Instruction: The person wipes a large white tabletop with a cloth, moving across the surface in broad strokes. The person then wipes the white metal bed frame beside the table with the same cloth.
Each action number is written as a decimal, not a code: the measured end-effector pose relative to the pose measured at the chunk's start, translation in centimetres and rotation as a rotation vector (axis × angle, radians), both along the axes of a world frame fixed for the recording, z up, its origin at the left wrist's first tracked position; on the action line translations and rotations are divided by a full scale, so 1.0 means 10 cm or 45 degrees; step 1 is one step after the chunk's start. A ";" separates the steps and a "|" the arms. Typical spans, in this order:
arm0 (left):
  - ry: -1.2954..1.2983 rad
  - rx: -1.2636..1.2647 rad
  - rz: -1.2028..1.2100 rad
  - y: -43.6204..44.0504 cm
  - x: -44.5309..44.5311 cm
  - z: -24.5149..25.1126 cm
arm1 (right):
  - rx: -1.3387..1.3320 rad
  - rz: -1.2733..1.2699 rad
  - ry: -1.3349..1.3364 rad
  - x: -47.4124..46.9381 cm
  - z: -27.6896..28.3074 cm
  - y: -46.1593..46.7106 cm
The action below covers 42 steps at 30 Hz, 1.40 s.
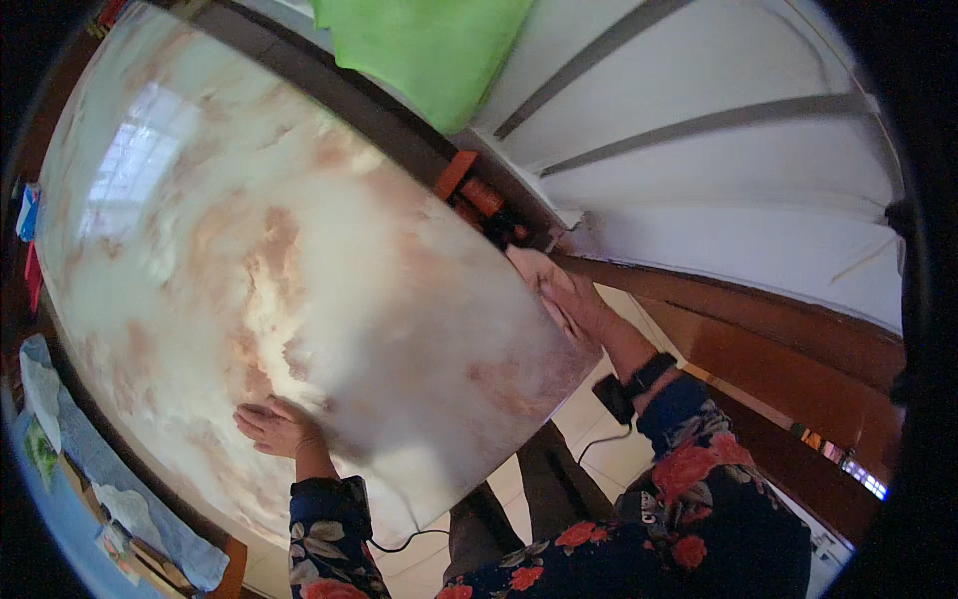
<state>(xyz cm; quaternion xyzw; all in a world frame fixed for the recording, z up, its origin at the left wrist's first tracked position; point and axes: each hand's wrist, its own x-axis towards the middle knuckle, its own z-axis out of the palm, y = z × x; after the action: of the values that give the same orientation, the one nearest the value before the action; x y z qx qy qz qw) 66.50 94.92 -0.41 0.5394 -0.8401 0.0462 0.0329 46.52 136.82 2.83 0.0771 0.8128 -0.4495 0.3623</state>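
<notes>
A glossy marble-patterned tabletop (337,247) in cream and brown spreads before me and reflects a window. My left hand (275,428) rests palm down near its front left part, with nothing in it. At the right edge of the top, my right hand (572,296) presses a pale pinkish cloth (526,262) against the rim. Part of that cloth is hidden under the fingers. Both wrists wear dark bands, with a black cable (408,540) running from the left one.
Bright green fabric (426,60) hangs at the top over a white panelled surface (636,90). An orange-brown wooden piece (471,187) sits close beyond the table's right edge. Brown wooden furniture (748,359) stands right. Bluish cloth (135,479) covers something at lower left. Pale tiles (591,419) floor the room.
</notes>
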 end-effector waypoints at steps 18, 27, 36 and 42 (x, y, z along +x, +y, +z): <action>0.006 0.163 0.074 0.13 -0.13 0.21 | 0.368 0.933 1.055 -0.05 0.32 -2.09; 0.077 0.166 0.053 0.15 -0.13 0.21 | 0.296 1.234 1.067 0.98 0.44 -2.29; 0.096 0.233 0.100 0.14 -0.15 0.27 | 0.240 1.197 1.317 -0.01 0.21 -3.52; 0.074 0.210 0.079 0.15 -0.15 0.25 | 0.450 0.926 1.178 -1.07 0.24 -3.33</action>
<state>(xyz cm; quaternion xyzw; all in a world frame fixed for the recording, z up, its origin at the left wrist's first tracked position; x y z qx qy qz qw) 65.04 96.40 2.09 0.5671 -0.8227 -0.0380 0.0114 35.82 103.56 5.21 -0.3493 0.9223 -0.1422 0.0838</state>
